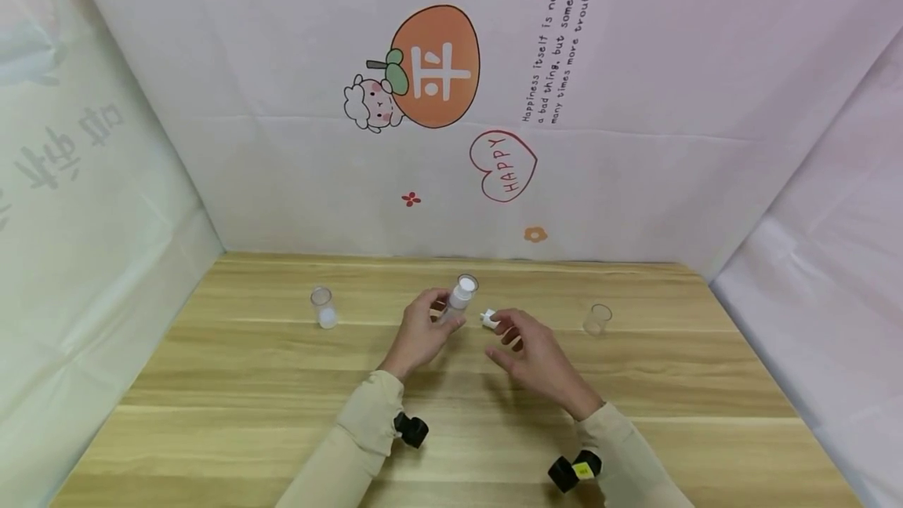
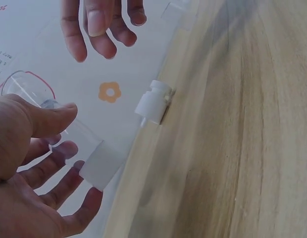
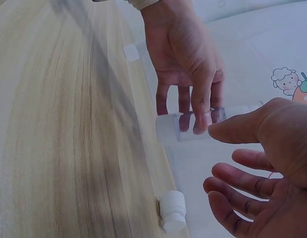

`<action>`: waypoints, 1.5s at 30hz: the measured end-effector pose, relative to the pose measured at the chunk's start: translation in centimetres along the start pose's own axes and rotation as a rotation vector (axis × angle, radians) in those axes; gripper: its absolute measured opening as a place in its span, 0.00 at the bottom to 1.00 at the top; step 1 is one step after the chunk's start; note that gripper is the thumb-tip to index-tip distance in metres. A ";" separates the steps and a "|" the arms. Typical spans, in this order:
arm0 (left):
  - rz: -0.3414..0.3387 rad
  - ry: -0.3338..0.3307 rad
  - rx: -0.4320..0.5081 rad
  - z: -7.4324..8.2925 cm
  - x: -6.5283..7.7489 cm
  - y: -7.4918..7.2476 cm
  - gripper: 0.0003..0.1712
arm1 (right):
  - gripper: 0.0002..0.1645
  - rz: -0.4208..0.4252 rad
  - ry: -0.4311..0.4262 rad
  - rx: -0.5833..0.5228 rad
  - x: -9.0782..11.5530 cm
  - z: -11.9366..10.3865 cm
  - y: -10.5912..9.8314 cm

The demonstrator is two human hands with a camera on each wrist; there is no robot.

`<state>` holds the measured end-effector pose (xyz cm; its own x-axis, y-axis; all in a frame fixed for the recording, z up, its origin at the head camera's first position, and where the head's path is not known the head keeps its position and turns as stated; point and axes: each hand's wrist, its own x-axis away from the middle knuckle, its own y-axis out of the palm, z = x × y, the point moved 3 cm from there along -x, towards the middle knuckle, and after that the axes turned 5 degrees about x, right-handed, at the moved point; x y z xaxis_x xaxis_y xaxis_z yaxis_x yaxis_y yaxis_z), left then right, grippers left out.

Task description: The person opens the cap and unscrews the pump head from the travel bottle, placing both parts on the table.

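Note:
My left hand grips a clear plastic bottle held tilted above the table. In the left wrist view the bottle has a whitish lower end and a see-through upper part, with the thumb and fingers around it. My right hand is to the right of it, fingers loosely bent and holding nothing. Close to the right fingertips a small white pump head lies on the table. The right wrist view shows the pump head below the bottle, apart from both hands.
On the wooden table, a clear container with a white base stands at the left. A clear cup-shaped piece stands at the right. A printed cloth wall rises behind the table's far edge.

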<state>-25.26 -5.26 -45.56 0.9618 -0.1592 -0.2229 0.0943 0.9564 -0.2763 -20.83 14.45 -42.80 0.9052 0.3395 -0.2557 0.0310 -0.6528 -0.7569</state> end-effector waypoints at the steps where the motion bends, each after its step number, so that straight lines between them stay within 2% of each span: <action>1: 0.001 0.010 -0.011 0.1 0.0 -0.1 0.23 | 0.27 -0.002 0.002 -0.004 0.0 0.0 0.0; 11: -0.029 0.100 -0.120 1.5 0.7 -0.8 0.21 | 0.30 -0.009 0.016 -0.044 -0.3 0.0 -0.2; 24: -0.081 0.179 -0.314 2.9 1.5 -0.7 0.21 | 0.38 -0.012 0.016 -0.213 -0.7 -0.1 -0.7; 33: -0.130 0.262 -0.449 3.7 2.0 -0.6 0.19 | 0.42 -0.035 0.032 -0.242 -1.0 -0.3 -0.9; 39: -0.170 0.270 -0.506 3.8 2.2 -0.6 0.18 | 0.41 -0.032 0.022 -0.241 -1.1 -0.3 -0.8; 45: -0.201 0.255 -0.563 3.9 2.2 -0.5 0.19 | 0.36 -0.042 0.001 -0.201 -1.2 -0.4 -0.8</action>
<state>-22.18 -5.18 -42.30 0.8415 -0.4413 -0.3117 0.0502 0.6383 -0.7682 -21.75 14.29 -41.69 0.9016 0.3689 -0.2260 0.1526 -0.7601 -0.6317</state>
